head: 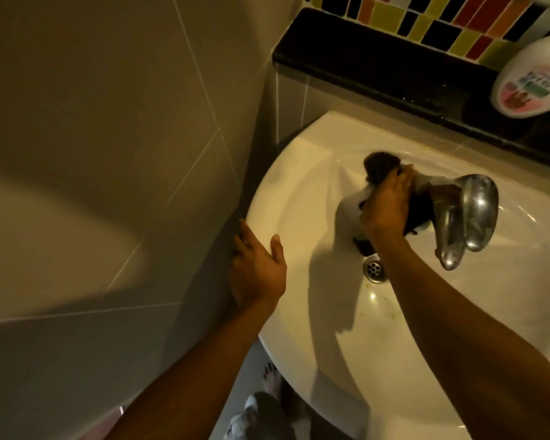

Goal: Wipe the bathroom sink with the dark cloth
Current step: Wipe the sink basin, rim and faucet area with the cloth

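A white bathroom sink (pixel 302 192) fills the right half of the view, with a metal drain (pixel 374 268) in its bowl. My right hand (pixel 386 204) presses the dark cloth (pixel 381 168) against the back wall of the bowl, just left of the chrome tap (pixel 467 217). Part of the cloth bunches above my fingers and part hangs below my palm toward the drain. My left hand (pixel 258 268) rests on the sink's left rim with its fingers spread, holding nothing.
A beige tiled wall (pixel 108 154) stands close on the left. A black ledge (pixel 378 71) runs behind the sink, with a white bottle (pixel 531 77) at its right end. Small yellowish specks lie in the bowl near the drain. My foot shows below the sink.
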A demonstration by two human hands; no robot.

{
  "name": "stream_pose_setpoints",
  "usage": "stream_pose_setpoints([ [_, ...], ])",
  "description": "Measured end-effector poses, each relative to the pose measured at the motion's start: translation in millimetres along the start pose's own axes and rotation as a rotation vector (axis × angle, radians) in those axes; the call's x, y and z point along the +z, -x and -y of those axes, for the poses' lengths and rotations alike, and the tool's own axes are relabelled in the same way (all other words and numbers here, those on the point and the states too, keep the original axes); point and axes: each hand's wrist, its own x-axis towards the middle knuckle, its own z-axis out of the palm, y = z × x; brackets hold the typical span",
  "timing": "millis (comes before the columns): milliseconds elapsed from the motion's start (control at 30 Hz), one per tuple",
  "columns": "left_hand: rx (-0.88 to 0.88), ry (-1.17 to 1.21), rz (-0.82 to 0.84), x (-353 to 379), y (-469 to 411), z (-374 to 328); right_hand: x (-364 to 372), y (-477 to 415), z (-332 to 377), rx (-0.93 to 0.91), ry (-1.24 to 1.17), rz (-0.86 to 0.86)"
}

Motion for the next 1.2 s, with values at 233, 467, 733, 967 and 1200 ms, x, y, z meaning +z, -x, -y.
stream_pose_setpoints([
  [233,0.082,-0.083,-0.116,9,-4,8,14,-30,65,0.066,-0.359,-0.063],
  [467,0.077,-0.103,-0.117,10,-6,10,26,-15,108,-0.398,-0.457,0.043],
  [733,0.069,-0.101,-0.087,6,-2,7,21,-2,100,-1.215,-0.091,0.446],
  [967,0.075,-0.083,-0.098,7,-4,8,8,-67,83,-0.408,-0.153,0.198],
  [1200,0.078,-0.078,-0.056,5,-6,8,32,55,108,-1.03,-0.253,0.449],
])
